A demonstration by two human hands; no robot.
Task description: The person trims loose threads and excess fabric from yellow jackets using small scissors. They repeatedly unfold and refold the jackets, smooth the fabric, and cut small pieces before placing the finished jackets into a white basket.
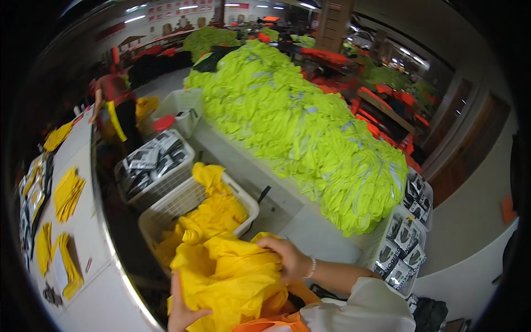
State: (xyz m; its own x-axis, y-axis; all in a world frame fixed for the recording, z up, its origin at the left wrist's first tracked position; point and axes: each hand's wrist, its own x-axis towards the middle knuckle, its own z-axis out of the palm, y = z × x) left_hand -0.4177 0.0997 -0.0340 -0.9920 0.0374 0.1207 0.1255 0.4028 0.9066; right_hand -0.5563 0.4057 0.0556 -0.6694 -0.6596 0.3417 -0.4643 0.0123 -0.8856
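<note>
A crumpled bundle of thin yellow fabric (229, 282), perhaps garments, is between my two hands, close to my body. My right hand (285, 259), with a beaded bracelet at the wrist, grips its upper right side, fingers curled into the cloth. Along its lower left edge my left hand (185, 307) holds it, thumb spread across the front and fingers partly hidden. Just beyond the bundle stands a white plastic basket (240, 202) with more loose yellow fabric (213, 213) inside. The bundle seems to touch or overlap that pile; which one I cannot tell.
At left, a pale table (102, 243) carries folded yellow pieces (69, 193). Another basket (157, 191) holds black-and-white packets. A long heap of neon-yellow garments (298, 127) lies ahead. Packet-filled baskets (381, 249) stand at right. A person (113, 99) bends at the table's far end.
</note>
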